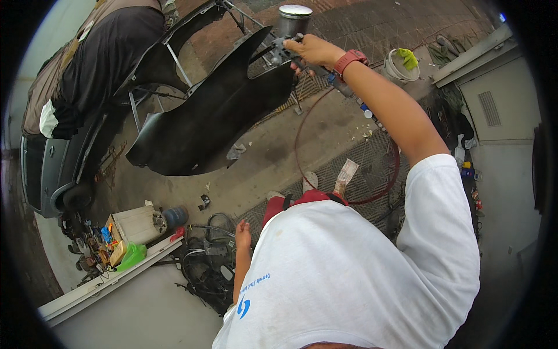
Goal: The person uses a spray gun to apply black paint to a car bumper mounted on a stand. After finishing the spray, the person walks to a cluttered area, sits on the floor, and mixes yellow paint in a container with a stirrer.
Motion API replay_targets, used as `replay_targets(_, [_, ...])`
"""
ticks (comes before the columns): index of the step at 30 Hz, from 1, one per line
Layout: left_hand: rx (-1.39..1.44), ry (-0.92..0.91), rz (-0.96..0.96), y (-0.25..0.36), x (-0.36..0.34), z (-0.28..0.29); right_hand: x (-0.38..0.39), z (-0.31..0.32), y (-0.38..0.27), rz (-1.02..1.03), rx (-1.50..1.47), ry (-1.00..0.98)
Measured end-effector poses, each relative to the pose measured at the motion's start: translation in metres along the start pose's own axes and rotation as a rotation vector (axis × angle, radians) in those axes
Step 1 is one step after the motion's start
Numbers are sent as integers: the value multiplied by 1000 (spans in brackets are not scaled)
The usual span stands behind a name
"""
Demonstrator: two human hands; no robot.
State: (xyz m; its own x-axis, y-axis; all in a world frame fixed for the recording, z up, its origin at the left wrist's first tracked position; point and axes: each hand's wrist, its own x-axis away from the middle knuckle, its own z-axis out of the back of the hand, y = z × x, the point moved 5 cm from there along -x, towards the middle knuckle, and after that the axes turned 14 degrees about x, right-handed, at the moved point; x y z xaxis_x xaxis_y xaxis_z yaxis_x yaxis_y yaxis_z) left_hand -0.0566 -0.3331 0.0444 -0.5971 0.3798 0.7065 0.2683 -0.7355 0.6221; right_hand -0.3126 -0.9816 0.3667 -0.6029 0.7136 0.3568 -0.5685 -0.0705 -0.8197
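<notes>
My right hand (pixel 314 51) is wrapped round a spray gun (pixel 278 51) with a metal cup (pixel 293 24) on top, raised at the upper middle of the view. Just beyond and below it a large black curved body panel (pixel 203 128) rests on a metal stand (pixel 186 70); whether the gun touches it I cannot tell. A dark red hose (pixel 297 134) loops down from beneath the gun. My left hand (pixel 243 232) hangs low beside my body, its fingers loosely curved and apart, holding nothing.
A second black panel (pixel 180 41) is farther back. A covered car (pixel 43 174) stands on the left. A white bucket (pixel 395 70) with a yellow-green cloth is at upper right. Lower left are cluttered items, a green bag (pixel 131 256) and coiled black parts (pixel 200 267).
</notes>
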Motion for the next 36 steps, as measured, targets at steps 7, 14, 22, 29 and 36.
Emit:
replay_targets(7, [-149, -101, 33, -59, 8, -4, -8, 51, 51, -86, 51, 256])
replay_targets(14, [-193, -137, 107, -108, 14, 17, 21, 62, 104, 32, 193, 520])
replay_targets(22, [-155, -154, 47, -96, -18, 39, 85, -54, 203, 310, 352, 681])
replay_targets(29, [-132, -104, -59, 1, -16, 32, 109, -139, 238, 250, 538, 225])
replay_targets(36, [-229, -119, -20, 15, -7, 26, 83, -70, 222, 244, 454, 771])
